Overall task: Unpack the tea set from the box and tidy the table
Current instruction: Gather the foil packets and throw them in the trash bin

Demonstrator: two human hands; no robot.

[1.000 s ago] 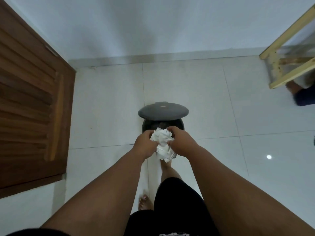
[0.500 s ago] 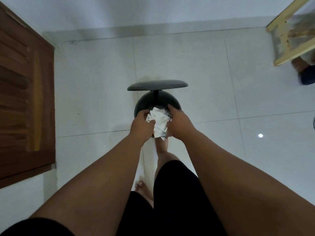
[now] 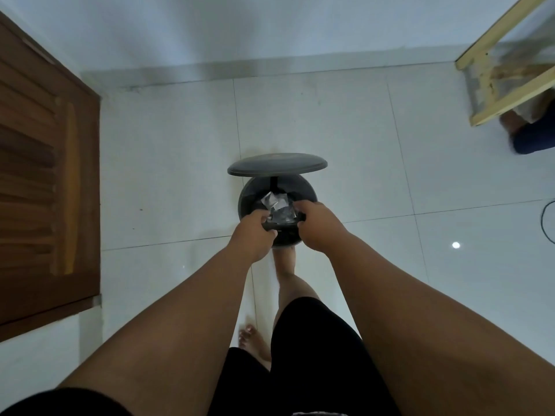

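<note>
A brown louvred door fills the left edge. The left hand curls its fingers at the near rim of the round dark pedal bin, whose lid stands raised on the far side, its broad face running left to right. The crumpled white paper lies inside the bin in shadow, between both hands, stretched loosely from far left to near right. The right hand curls likewise at the rim; I cannot tell what either hand grips. A pale wooden frame stands far right.
</note>
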